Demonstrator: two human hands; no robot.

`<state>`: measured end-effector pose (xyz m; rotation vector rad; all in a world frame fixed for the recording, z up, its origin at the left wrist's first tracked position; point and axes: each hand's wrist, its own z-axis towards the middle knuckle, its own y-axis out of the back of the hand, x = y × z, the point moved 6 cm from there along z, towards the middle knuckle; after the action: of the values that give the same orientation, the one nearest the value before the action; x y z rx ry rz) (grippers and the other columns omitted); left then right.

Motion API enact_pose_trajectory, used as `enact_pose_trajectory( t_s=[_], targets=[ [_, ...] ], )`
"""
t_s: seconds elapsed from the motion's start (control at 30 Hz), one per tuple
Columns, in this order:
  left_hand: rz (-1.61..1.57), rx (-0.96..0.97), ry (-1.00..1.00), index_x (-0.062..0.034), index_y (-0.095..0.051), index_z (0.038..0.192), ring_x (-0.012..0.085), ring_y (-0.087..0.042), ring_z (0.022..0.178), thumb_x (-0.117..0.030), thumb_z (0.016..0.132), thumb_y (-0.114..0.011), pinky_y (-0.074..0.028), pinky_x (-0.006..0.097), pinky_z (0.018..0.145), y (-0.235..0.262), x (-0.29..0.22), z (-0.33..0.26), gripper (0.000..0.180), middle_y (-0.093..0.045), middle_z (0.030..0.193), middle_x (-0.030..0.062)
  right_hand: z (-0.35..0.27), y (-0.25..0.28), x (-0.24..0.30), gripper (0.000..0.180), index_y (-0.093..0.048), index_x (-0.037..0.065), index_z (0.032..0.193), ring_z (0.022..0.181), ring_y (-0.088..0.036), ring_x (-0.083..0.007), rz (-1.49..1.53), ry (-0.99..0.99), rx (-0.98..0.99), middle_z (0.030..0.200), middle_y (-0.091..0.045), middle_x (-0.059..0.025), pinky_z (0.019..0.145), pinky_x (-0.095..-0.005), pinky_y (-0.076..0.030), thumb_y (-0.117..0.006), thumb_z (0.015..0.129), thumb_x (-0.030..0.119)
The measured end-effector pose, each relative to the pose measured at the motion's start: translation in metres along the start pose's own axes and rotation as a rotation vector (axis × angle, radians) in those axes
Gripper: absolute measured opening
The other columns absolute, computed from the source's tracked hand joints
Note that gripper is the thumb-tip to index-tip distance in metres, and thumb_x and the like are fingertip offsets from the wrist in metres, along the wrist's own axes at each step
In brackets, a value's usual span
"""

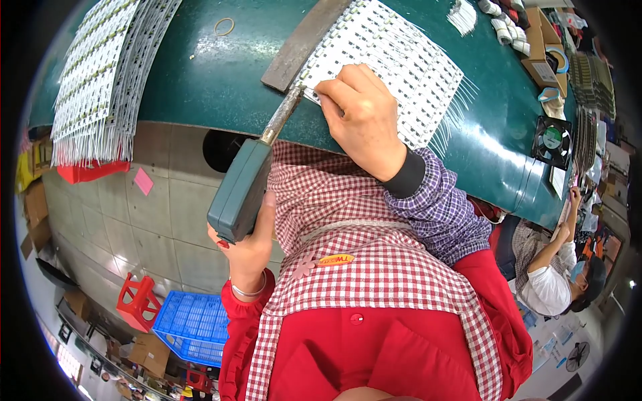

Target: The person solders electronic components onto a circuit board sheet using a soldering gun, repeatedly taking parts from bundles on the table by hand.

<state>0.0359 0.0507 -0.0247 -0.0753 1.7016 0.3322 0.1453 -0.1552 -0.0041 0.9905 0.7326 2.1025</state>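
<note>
My left hand is wrapped around a green, box-bodied soldering gun. Its dark, worn metal barrel points up and away, with the tip close to the near left edge of a white circuit board panel. Over that edge my right hand is closed in a pinch, thumb and index finger beside the tip; what they hold is too small to make out. Rows of small dark parts cover the panel, and thin white wires stick out along its right side. A flat brown metal bar lies along its left side.
A stack of similar wired panels hangs over the green table's left edge. A rubber band lies near it. At right are a small fan and a cardboard box. Another person sits beyond.
</note>
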Motion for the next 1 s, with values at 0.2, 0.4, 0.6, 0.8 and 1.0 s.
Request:
enact_pose_trajectory(
  t_s=[0.2,0.4,0.6,0.8,1.0],
  targets=[
    [0.036,0.013,0.0,0.005,-0.071,0.1,0.0143,-0.067,0.074,-0.001,0.08,-0.079,-0.052,0.028,0.066,0.0,-0.001,0.0,0.022,-0.073,0.088,0.0093,0.0,-0.002,-0.001,0.01,-0.066,0.008,0.078,0.078,-0.056,-0.0234,0.007,-0.01,0.01,0.079,-0.054,-0.0046,0.066,-0.0357,-0.045,-0.071,0.072,0.002],
    [0.059,-0.036,-0.039,0.0051,-0.071,0.105,0.0161,-0.068,0.078,-0.001,0.081,-0.078,-0.052,0.03,0.069,0.008,-0.001,-0.003,0.026,-0.073,0.093,0.0107,0.0,-0.004,-0.001,0.009,-0.066,0.008,0.077,0.078,-0.056,-0.0235,0.014,-0.02,0.014,0.078,-0.053,-0.0048,0.066,-0.0358,-0.045,-0.071,0.072,0.002],
    [0.079,0.023,-0.235,0.0064,-0.063,0.119,0.008,-0.054,0.059,0.006,0.089,-0.064,-0.042,0.023,0.053,-0.002,-0.016,0.001,0.031,-0.069,0.102,0.0103,0.003,0.006,0.0,0.011,-0.068,0.007,0.081,0.072,-0.058,-0.0263,-0.009,-0.036,0.009,0.074,-0.053,-0.0067,0.063,-0.0379,-0.048,-0.072,0.072,0.0],
    [-0.06,-0.016,-0.021,0.0076,-0.061,0.124,0.0089,-0.054,0.062,0.005,0.092,-0.061,-0.043,0.024,0.052,-0.003,-0.01,0.005,0.032,-0.068,0.115,0.0136,0.014,0.031,-0.009,0.015,-0.072,0.004,0.091,0.081,-0.063,-0.0295,0.224,-0.102,0.093,0.084,-0.062,-0.0097,0.071,-0.0392,-0.052,-0.075,0.076,0.001],
    [-0.159,-0.002,-0.081,0.0086,-0.056,0.127,0.0123,-0.056,0.061,0.004,0.093,-0.061,-0.044,0.026,0.051,-0.018,-0.023,0.019,0.034,-0.065,0.119,0.0185,0.025,0.105,-0.13,0.011,-0.072,0.006,0.089,0.085,-0.061,-0.0287,-0.287,-0.126,-0.097,0.087,-0.062,-0.0076,0.072,-0.038,-0.052,-0.075,0.078,0.004]
  ],
)
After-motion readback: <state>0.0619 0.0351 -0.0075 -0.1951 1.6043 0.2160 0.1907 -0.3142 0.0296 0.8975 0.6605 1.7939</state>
